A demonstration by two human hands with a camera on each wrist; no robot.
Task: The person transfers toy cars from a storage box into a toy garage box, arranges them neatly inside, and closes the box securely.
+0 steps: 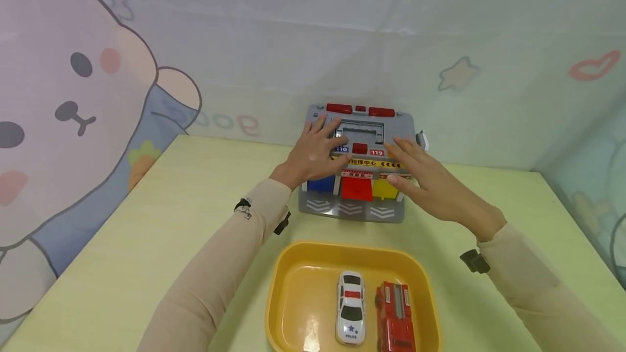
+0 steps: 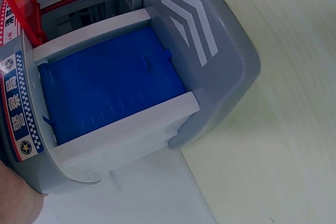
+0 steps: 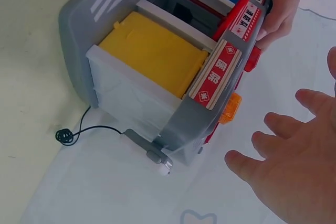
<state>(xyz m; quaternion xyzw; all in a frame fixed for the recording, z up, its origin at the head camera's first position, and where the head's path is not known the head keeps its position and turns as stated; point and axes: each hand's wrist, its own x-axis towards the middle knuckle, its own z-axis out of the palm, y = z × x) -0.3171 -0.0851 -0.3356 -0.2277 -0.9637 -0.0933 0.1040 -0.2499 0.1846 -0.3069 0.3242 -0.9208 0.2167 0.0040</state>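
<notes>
A grey toy garage [image 1: 351, 209] stands at the back of the table. My left hand [image 1: 315, 152] rests over its roof at the left, fingers spread beside the folded grey handle [image 1: 359, 125]. Held out at the roof's right side, my right hand [image 1: 432, 184] has straight fingers and nothing in it; the right wrist view shows it apart from the garage. The red door [image 1: 357, 188] in the middle is swung up, baring a dark bay. On either side of it, the blue door [image 2: 110, 82] and yellow door [image 3: 152, 51] are down.
Nearer the front is a yellow tray [image 1: 300, 246] holding a white police car [image 1: 350, 308] and a red fire truck [image 1: 397, 322]. A small grey piece with a coiled black cord [image 3: 64, 136] hangs at the garage's right side. A printed cloth [image 1: 293, 37] hangs behind the table.
</notes>
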